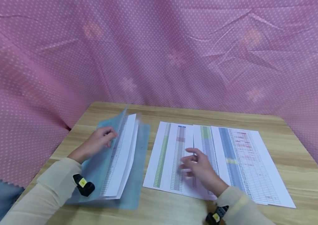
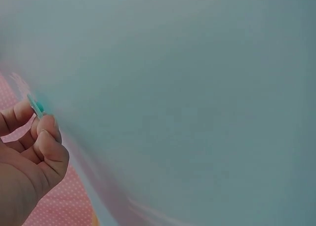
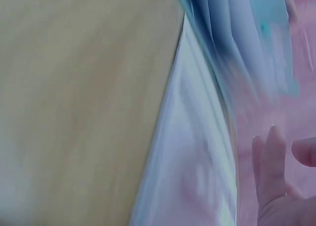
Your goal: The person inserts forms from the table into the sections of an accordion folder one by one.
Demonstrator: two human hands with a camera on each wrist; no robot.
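Step in hand, as judged: filing printed sheets into a folder. The blue plastic folder (image 1: 136, 175) lies on the left part of the wooden counter (image 1: 302, 175), with some white printed pages (image 1: 120, 162) already inside. The left hand (image 1: 98, 142) pinches the edge of the translucent front cover (image 2: 197, 97) and holds it raised and open; the left wrist view shows the cover edge between thumb and fingers.

The right hand (image 1: 199, 167) is released, fingers loosely spread, resting on or just above the loose printed sheets (image 1: 218, 159); contact cannot be confirmed because of blur. These sheets lie fanned and overlapping to the right of the folder, near it but apart.

Orientation: the sheets' long axis runs from the near counter edge toward the pink dotted cloth (image 1: 159, 53) at the back, leaning slightly left. The folder's long axis runs much the same way, its open side toward the sheets.

Next move, as judged, calls for gripping one sheet cleanly without dragging its neighbours, with the cover held up.
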